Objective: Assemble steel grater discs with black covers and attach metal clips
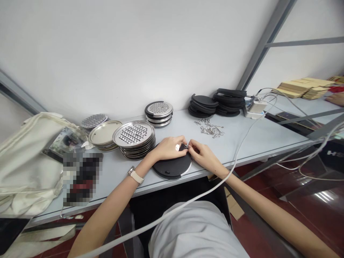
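Note:
A round black cover (pixel 174 167) with a silver rim along its right side lies near the table's front edge. My left hand (pixel 170 148), wearing a watch (pixel 135 175) at the wrist, curls over the far side of this cover with thumb and fingers bent. My right hand (pixel 201 154) pinches at a small metal clip (pixel 185 146) on the cover's edge, close against the left fingertips. What lies under the left fingers is partly hidden. Loose metal clips (pixel 211 129) are scattered beyond my right hand.
Left of my hands stand stacked grater discs (pixel 134 134) and pale metal discs (pixel 104 133). A smaller grater stack (pixel 159 111) and black covers (pixel 202 105) stand along the wall. A white cable (pixel 204 194) crosses before me. Another person's hand (pixel 335 99) shows far right.

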`<state>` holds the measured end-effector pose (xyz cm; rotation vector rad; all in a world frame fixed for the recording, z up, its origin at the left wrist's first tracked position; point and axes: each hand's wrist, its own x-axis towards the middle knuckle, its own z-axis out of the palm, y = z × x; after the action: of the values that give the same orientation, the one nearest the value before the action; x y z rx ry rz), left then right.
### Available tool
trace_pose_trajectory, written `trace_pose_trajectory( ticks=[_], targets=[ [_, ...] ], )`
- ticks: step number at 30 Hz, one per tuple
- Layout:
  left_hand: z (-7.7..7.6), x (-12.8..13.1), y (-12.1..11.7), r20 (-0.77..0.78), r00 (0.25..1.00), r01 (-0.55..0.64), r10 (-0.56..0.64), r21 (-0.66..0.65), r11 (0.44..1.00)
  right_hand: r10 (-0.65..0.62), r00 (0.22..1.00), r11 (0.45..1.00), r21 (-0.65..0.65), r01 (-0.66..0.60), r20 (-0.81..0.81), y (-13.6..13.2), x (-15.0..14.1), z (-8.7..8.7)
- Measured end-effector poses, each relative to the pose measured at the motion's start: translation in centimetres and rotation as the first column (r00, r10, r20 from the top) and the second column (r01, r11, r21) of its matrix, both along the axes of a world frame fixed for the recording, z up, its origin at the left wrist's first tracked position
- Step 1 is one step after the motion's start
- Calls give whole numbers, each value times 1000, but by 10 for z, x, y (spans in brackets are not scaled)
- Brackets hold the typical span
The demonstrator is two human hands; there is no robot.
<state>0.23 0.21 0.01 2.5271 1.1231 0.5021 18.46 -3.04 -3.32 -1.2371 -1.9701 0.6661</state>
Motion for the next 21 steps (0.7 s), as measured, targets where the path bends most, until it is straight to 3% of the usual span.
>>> trace_pose_trajectory(
  ticks=[21],
  targets=[
    [3, 2, -3, -63, 996, -58, 61, 48, 997, 5, 999, 1000, 13, -5, 38, -1, 0, 1]
  ],
)
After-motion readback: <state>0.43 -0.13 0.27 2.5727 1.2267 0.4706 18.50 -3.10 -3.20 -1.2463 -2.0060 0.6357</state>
